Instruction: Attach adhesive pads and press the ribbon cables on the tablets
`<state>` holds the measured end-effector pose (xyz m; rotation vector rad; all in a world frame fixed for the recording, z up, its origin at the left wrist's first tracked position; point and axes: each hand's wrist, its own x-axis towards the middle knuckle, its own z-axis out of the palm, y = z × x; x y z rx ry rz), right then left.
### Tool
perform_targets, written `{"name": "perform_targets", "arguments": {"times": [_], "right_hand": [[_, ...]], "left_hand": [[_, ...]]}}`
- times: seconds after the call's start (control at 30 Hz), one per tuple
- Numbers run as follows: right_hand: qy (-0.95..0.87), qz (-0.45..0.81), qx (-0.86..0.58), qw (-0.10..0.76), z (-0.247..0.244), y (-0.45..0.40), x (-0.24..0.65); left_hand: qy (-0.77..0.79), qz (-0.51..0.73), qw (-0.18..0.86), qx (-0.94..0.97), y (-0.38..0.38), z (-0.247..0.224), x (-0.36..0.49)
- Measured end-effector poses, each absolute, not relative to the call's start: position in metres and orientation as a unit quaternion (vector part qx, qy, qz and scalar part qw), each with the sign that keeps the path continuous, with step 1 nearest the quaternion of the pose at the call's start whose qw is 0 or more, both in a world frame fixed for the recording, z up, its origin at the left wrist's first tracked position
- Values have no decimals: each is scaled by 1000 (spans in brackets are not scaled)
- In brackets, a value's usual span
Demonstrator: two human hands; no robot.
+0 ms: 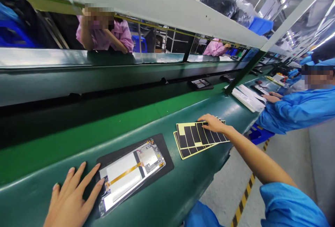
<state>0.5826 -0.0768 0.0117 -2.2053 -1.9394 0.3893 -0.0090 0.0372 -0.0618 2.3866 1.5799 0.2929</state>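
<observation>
Resting my right hand (213,123) on the black-celled sheets (202,137), fingers bent | tbh couldn't tell if I'd gripped any | left hand (72,195) splayed wide, fingertips at the opened device (128,174)

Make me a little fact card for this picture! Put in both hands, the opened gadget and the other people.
Left hand: fingers spread at the opened tablet's near-left end
Right hand: fingers over yellow-edged sticker sheets
Opened tablet: orange ribbon cable and circuit board showing
Under it: black mat
Others: co-worker in blue, right; people in pink, across
</observation>
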Motion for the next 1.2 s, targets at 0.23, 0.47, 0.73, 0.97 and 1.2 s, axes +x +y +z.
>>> {"name": "perform_targets", "arguments": {"times": [0.23, 0.47, 0.73, 0.97, 1.2], "right_hand": [[-716, 56, -683, 132, -13, -80, 506], [-775, 98, -616, 107, -23, -103, 465], [-748, 62, -638, 173, -13, -112, 469], [-724, 48, -671, 149, -22, -104, 452], [-716, 12, -688, 115, -28, -99, 442]], "left_hand": [[547, 99, 130, 821, 33, -52, -5], [550, 113, 121, 819, 34, -54, -4], [492, 200, 76, 844, 27, -45, 8], [213, 223, 61, 949, -9, -19, 117], [130, 99, 114, 980, -20, -26, 208]]}}
